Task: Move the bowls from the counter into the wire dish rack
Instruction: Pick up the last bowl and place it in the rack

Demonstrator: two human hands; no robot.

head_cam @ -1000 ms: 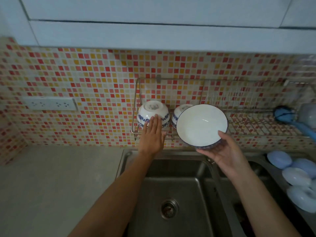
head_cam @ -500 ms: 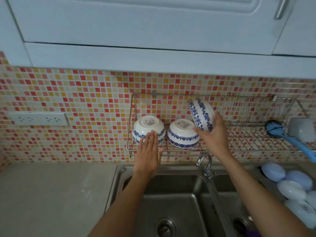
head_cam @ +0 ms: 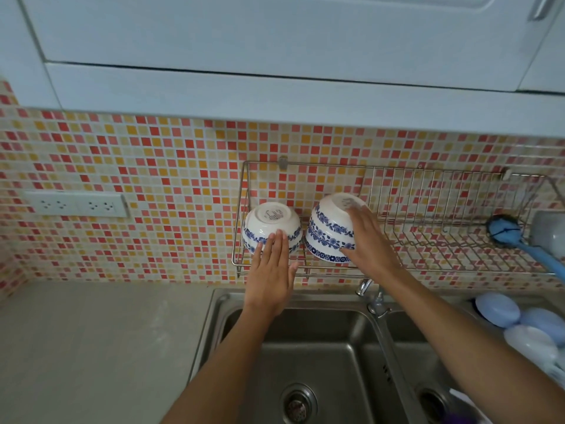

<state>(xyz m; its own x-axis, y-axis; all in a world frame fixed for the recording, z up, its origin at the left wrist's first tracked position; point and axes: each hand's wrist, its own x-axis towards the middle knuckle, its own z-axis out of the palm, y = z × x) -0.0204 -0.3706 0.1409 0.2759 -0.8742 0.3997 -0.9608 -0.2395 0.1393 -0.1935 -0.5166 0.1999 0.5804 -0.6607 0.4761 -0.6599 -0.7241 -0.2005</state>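
Stacked bowls (head_cam: 328, 231) in right hand's (head_cam: 368, 243) curled grip; flat left hand (head_cam: 272, 264) against neighbouring bowl (head_cam: 270, 223).

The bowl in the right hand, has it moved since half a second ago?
Yes. The bowl in the right hand has come down leftward onto the second upturned bowl in the wire rack.

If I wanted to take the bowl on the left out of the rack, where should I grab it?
The left bowl sits upside down, foot ring up. Probably best to come from the front, above the wire dish rack rail, cupping its rounded sides, where the left hand touches.
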